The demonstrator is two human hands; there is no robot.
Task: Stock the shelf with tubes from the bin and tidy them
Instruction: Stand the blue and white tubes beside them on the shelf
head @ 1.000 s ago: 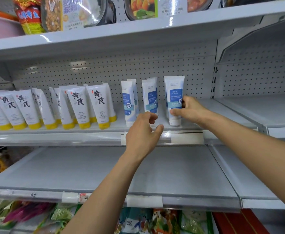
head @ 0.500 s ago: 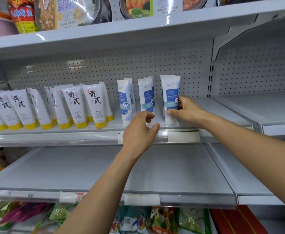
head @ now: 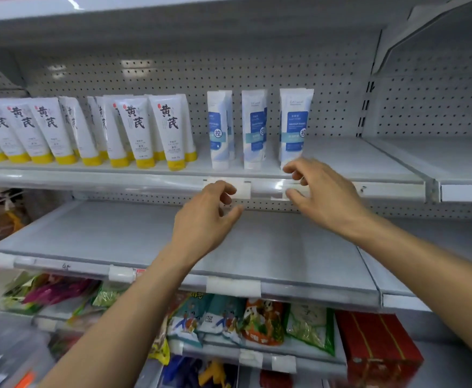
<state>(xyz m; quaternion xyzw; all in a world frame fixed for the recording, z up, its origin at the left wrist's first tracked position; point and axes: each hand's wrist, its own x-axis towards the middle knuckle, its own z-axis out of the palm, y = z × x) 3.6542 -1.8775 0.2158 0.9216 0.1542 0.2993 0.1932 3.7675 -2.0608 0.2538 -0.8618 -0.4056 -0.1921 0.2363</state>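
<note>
**Both hands loose in front of the stocked shelf**

The right hand (head: 323,197) holds nothing: its fingers are loosely curled, thumb and forefinger spread apart. The forefinger's tip lies just in front of the cap of the rightmost tube; whether it touches cannot be told. The left hand (head: 205,217) is lower and to the left, also without a hold, its fingers relaxed and slightly bent in front of the clear price strip (head: 265,189) on the shelf edge.

Just behind the hands, the blue-labelled white plastic tubes (head: 254,130) stand upright on their caps in three short files on the white metal shelf (head: 349,161), with small gaps between the files. To their left, on the same shelf, white plastic tubes with yellow caps (head: 135,133) stand in a closer row, several of them leaning. A perforated white back panel (head: 257,71) rises behind both groups.

Below the forearms lies a lower grey shelf (head: 95,233), and beneath it colourful snack bags (head: 229,317) and a red box (head: 377,348).
</note>
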